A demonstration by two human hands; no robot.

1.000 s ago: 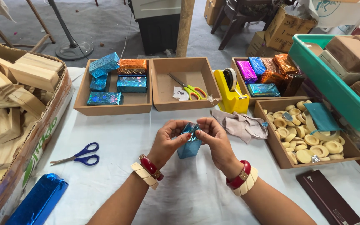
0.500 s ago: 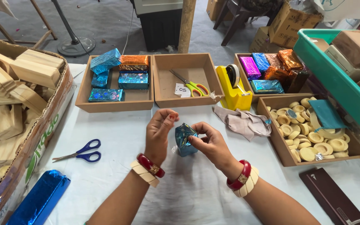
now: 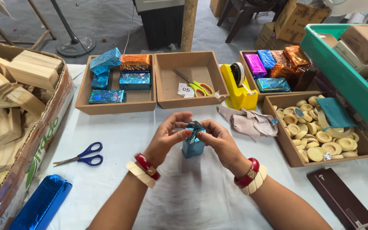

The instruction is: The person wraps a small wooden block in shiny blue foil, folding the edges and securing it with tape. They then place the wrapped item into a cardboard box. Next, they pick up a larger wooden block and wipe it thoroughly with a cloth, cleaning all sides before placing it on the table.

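Pinching from both sides, your left hand (image 3: 167,134) and right hand (image 3: 218,138) are clamped on a small upright block wrapped in crinkled blue foil (image 3: 192,142), standing on the white desk (image 3: 201,191) near its middle; your fingertips press the gathered foil at its top. Left of it lie blue-handled scissors (image 3: 84,155). Farther off, a yellow tape dispenser (image 3: 239,89) stands beside a shallow cardboard tray (image 3: 190,102) holding green-handled scissors (image 3: 194,85).
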